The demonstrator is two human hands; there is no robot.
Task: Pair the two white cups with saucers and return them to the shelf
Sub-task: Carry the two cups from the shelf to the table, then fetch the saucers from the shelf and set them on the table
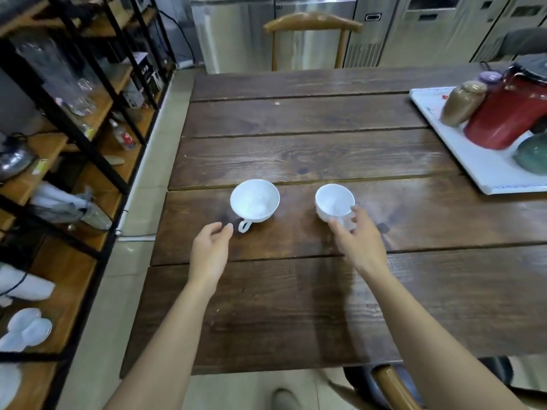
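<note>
We note: left grip spread, just short of left cup's handle; right grip pinching right cup's handle. Both cups white, upright, empty, mid-frame on table.

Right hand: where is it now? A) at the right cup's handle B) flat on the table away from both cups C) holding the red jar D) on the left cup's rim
A: the right hand has its fingers around the handle side of the right cup, which stands on the table.
</note>
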